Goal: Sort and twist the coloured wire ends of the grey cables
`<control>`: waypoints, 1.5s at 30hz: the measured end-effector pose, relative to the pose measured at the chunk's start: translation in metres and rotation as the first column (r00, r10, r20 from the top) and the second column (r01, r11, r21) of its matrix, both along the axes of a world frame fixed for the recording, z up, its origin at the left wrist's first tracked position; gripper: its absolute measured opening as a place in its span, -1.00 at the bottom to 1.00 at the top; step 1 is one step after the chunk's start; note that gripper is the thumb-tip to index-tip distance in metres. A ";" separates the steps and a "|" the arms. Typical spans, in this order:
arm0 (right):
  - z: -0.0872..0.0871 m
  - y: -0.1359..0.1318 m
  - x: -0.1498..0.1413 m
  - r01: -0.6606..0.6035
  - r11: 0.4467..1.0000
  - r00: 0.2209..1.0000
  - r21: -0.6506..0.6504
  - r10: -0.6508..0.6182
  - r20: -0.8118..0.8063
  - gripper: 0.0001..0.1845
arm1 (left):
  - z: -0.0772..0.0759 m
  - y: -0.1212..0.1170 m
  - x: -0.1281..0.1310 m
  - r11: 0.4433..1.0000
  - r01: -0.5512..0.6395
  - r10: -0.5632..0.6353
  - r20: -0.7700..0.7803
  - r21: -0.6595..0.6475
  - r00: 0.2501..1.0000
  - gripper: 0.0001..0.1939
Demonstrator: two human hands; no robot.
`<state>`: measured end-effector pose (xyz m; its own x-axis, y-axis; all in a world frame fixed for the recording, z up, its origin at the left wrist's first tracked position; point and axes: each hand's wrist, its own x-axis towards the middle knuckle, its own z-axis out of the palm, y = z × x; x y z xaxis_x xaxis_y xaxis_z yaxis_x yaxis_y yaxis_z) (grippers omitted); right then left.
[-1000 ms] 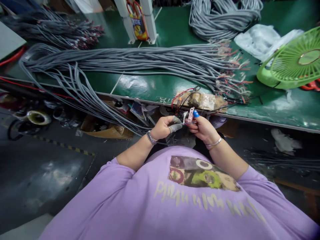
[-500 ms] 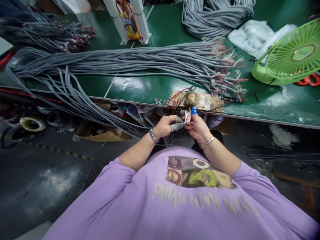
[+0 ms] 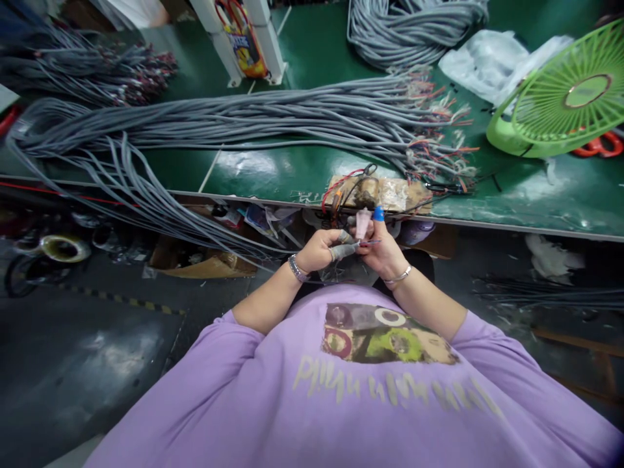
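Observation:
My left hand (image 3: 319, 250), its thumb and finger wrapped in grey coverings, pinches a grey cable (image 3: 273, 249) close to its stripped end. Thin coloured wires (image 3: 369, 243) come out of that end and reach my right hand (image 3: 385, 253). My right fingers are closed on these wires, and a blue cover (image 3: 378, 214) sits on one fingertip. A pale pinkish tuft or strip (image 3: 362, 223) stands up between the hands; its exact kind is unclear. Both hands are in front of the bench edge, close to my body.
A long bundle of grey cables (image 3: 244, 120) with frayed ends lies along the green bench (image 3: 302, 170). A taped cardboard piece (image 3: 392, 194) with wires is at the edge. Beyond are coiled cable (image 3: 414, 32), a plastic bag (image 3: 487, 62), a green fan (image 3: 565, 97) and red-handled scissors (image 3: 599, 144).
The pale tuft between my hands now looks wider and pinker, standing more upright. Both hands keep nearly the same place and grip. The view has shifted slightly.

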<state>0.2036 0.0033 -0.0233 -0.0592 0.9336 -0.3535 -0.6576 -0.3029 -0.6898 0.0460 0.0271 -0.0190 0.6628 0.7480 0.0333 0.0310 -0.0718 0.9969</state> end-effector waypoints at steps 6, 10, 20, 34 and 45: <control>-0.006 -0.008 0.006 -0.069 0.993 0.995 -0.099 0.062 -0.078 -0.33 | 0.006 -0.023 -0.018 0.996 0.071 -0.070 -0.032 0.046 0.997 -0.61; -0.007 -0.013 0.011 -0.091 0.989 0.994 -0.120 0.083 -0.066 -0.34 | 0.004 -0.038 -0.028 0.996 0.045 -0.043 -0.034 0.076 0.998 -0.67; 0.002 -0.001 0.015 -0.183 0.983 0.980 0.013 0.182 0.078 -0.35 | 0.003 -0.032 -0.022 0.979 -0.203 0.203 0.019 0.013 0.979 -0.63; 0.013 0.001 0.005 -0.064 0.996 0.998 -0.054 0.064 0.006 -0.39 | -0.002 -0.020 0.005 0.986 -0.169 0.169 0.063 -0.015 0.984 -0.59; 0.008 0.002 0.003 -0.030 0.998 0.999 -0.062 0.027 -0.042 -0.44 | -0.009 -0.020 0.005 0.984 -0.178 0.178 0.026 0.014 0.984 -0.59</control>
